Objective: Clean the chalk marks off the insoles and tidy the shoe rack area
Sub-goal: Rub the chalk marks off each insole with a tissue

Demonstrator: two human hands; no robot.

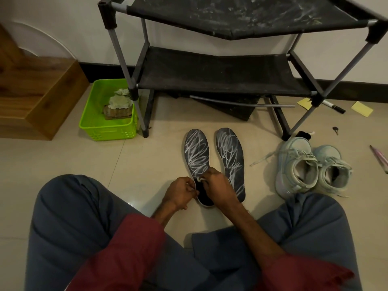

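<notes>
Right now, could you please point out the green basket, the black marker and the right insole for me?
green basket (108, 131), head view, on its front wall.
black marker (333, 107), head view, middle of its barrel.
right insole (230, 152), head view, on its chalk-scribbled forefoot.

No text, label, brand or number can be read. On the two insoles (197, 152) only white chalk scribbles are seen, and no letters are formed by them. Nothing legible can be made out on the yellow sticky notes (362, 108) or the shoes (298, 164).
</notes>
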